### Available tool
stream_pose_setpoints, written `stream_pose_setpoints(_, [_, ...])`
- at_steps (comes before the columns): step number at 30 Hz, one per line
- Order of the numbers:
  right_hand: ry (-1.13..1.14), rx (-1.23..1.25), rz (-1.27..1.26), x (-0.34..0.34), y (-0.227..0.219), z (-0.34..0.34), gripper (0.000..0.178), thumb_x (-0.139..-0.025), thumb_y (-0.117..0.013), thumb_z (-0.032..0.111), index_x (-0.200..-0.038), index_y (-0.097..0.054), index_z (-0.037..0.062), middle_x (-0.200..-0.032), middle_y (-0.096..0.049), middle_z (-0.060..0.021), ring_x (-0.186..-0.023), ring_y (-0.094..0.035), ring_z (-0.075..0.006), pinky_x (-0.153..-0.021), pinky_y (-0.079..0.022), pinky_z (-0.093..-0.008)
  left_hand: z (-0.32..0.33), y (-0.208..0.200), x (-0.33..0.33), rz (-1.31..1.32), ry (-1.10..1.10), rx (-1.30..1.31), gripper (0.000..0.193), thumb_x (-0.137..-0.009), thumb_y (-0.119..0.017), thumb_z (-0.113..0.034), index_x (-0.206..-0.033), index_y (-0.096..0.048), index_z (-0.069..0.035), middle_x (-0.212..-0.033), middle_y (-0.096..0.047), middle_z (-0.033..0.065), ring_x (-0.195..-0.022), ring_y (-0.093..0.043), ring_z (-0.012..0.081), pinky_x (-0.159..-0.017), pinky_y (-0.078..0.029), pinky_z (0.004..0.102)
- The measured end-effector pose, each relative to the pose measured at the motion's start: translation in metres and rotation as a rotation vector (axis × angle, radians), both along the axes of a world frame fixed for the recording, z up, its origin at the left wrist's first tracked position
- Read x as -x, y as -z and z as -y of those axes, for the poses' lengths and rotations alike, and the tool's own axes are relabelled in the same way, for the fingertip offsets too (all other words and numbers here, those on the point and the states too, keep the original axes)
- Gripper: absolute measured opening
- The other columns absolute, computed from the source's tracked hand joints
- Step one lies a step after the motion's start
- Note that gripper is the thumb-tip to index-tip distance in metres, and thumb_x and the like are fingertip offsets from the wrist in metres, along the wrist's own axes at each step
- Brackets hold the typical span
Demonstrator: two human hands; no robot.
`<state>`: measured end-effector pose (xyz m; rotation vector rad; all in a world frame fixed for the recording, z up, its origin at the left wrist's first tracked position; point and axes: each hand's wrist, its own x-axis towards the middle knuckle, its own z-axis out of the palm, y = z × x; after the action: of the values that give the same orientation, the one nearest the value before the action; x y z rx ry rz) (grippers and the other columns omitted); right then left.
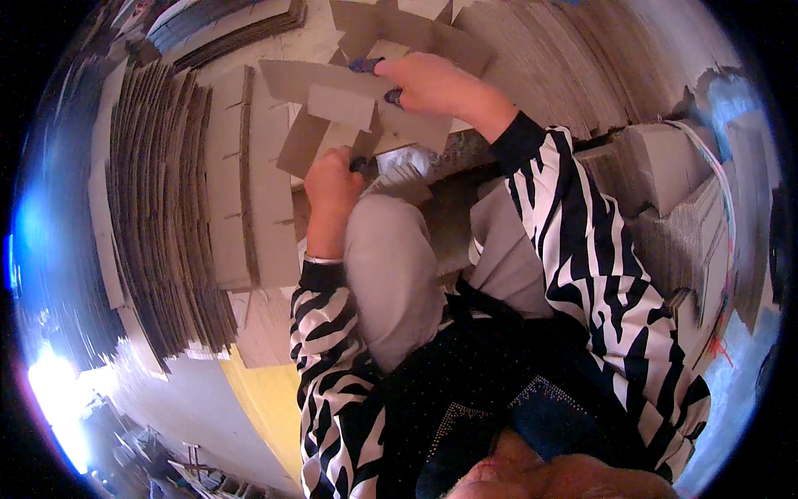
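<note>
On the left, ridged, flat cardboard sheets (158,208) stand packed on edge. Right of them, the left hand (331,181) curls at the near side of an open, smooth brown carton (301,140); I cannot tell whether it grips. The right hand (434,83), thumb and forefinger apart, meets the far flaps; even, gentle pressure would likely keep creases square.

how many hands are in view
2: the left hand at the near side of an open cardboard box, the right hand farther forward and to the right.
</note>
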<state>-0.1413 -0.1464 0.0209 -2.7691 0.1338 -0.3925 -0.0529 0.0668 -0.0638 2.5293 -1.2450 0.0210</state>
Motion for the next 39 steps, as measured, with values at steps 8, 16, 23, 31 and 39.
stream_pose_setpoints(8, [-0.049, -0.011, 0.017, 0.0, 0.013, -0.008, 0.033, -0.071, -0.058, 0.002, -0.103, -0.057, 0.0058, -0.084, -0.063, -0.0199, -0.085, -0.06, -0.0415, -0.071, -0.047, -0.05, 0.001, -0.013, -0.004, 0.055, 0.189, -0.192, 0.031, -0.066, -0.06, -0.007, -0.096, -0.064, -0.009, -0.091, -0.063, 0.0144, -0.085, -0.063, 0.0372, -0.071, -0.051, 0.0488])
stream_pose_setpoints(16, [0.056, 0.002, -0.206, 0.042, 0.038, -0.028, 0.035, -0.073, -0.058, 0.004, -0.107, -0.058, 0.0103, -0.083, -0.065, -0.0164, -0.08, -0.062, -0.0384, -0.066, -0.048, -0.0488, 0.022, -0.023, 0.013, -0.006, 0.097, -0.146, 0.027, -0.065, -0.063, -0.01, -0.091, -0.067, -0.01, -0.088, -0.065, 0.0141, -0.084, -0.064, 0.0355, -0.071, -0.052, 0.0465])
stream_pose_setpoints(23, [0.069, -0.05, -0.057, 0.053, 0.088, -0.025, 0.032, -0.072, -0.056, 0.001, -0.102, -0.059, 0.0091, -0.086, -0.063, -0.0146, -0.082, -0.061, -0.0384, -0.067, -0.048, -0.0492, 0.021, -0.023, 0.015, 0.009, 0.151, 0.095, 0.026, -0.065, -0.067, -0.011, -0.09, -0.065, -0.009, -0.086, -0.064, 0.0111, -0.081, -0.065, 0.0316, -0.069, -0.05, 0.046])
stream_pose_setpoints(31, [-0.006, -0.081, 0.062, 0.033, 0.089, -0.04, 0.031, -0.071, -0.056, 0.001, -0.1, -0.059, 0.0088, -0.086, -0.063, -0.0143, -0.083, -0.061, -0.0374, -0.067, -0.048, -0.048, -0.011, -0.02, -0.055, 0.425, -0.309, -0.053, 0.036, -0.071, -0.066, -0.011, -0.106, -0.057, -0.015, -0.093, -0.066, 0.0062, -0.087, -0.065, 0.0253, -0.078, -0.041, 0.0452])
stream_pose_setpoints(39, [0.005, -0.002, -0.163, 0.05, 0.082, -0.02, 0.03, -0.076, -0.058, 0.005, -0.106, -0.06, 0.0129, -0.086, -0.065, -0.0157, -0.084, -0.063, -0.0366, -0.068, -0.049, -0.0494, 0.012, 0.0, -0.059, 0.259, -0.157, -0.138, 0.027, -0.073, -0.063, -0.01, -0.1, -0.059, -0.013, -0.093, -0.066, 0.0071, -0.088, -0.065, 0.0291, -0.073, -0.044, 0.0478])
